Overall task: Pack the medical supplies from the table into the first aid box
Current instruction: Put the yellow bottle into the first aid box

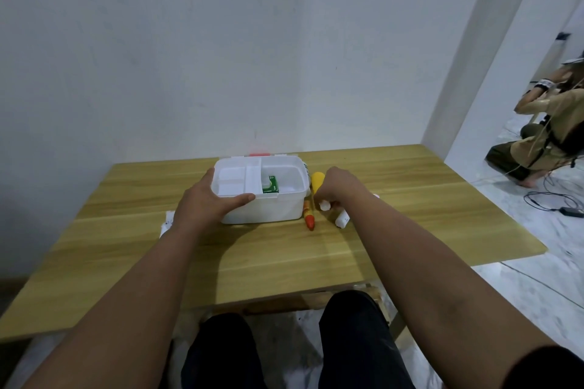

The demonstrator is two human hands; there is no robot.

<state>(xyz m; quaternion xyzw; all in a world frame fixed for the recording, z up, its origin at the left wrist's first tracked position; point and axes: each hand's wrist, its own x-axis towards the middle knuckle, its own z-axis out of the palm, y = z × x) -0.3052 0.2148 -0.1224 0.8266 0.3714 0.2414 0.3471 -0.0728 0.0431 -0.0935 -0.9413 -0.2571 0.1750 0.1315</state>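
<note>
The white first aid box [264,208] stands open on the wooden table [395,199], with a white divider tray in its left half and a green packet [271,185] in its right half. My left hand [205,199] holds the box's front left corner, thumb along the front rim. To the right of the box my right hand [335,188] grips a yellow bottle [317,181]. An orange and red tube [308,217] lies beside the box. A small white bottle [342,218] lies under my right wrist.
White paper packets [167,223] lie left of the box, partly hidden by my left arm. A person crouches on the floor at the far right, beside cables [553,204]. The wall stands close behind the table.
</note>
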